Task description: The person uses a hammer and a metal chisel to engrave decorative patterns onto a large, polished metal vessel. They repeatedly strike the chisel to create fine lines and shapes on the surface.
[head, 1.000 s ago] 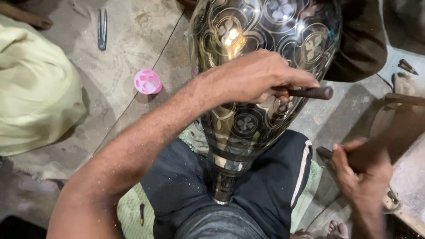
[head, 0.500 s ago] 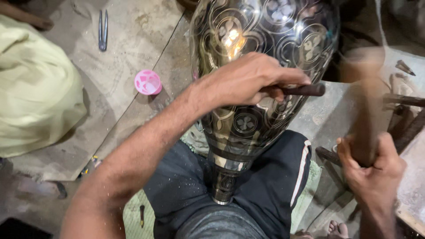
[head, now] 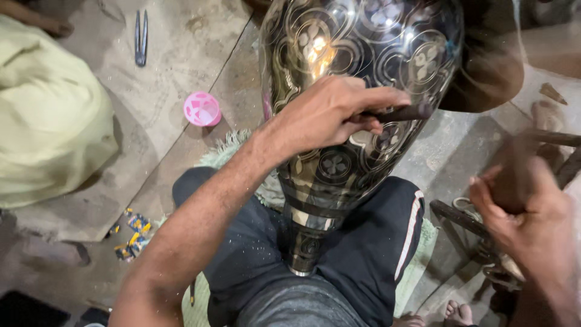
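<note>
A large shiny metal vase (head: 363,54) with engraved flower and circle patterns lies across my lap, its narrow neck (head: 302,251) toward me. My left hand (head: 330,115) rests on the vase's body and is shut on a dark chisel (head: 402,113), whose tip touches the metal. My right hand (head: 526,215) is at the right, shut on the wooden handle of a hammer (head: 514,172), which is blurred by motion. I wear dark trousers (head: 369,266) with a white side stripe.
A pink plastic cup (head: 202,109) lies on the concrete floor at the left of the vase. Metal pliers (head: 141,36) lie at the top left. A pale yellow cloth bundle (head: 45,115) fills the left side. Metal tools (head: 478,236) lie at the right, a green mat (head: 417,272) under me.
My right hand has swung the hammer up and back down beside the vase. My left hand has kept the chisel on the vase. The view has shifted slightly.
</note>
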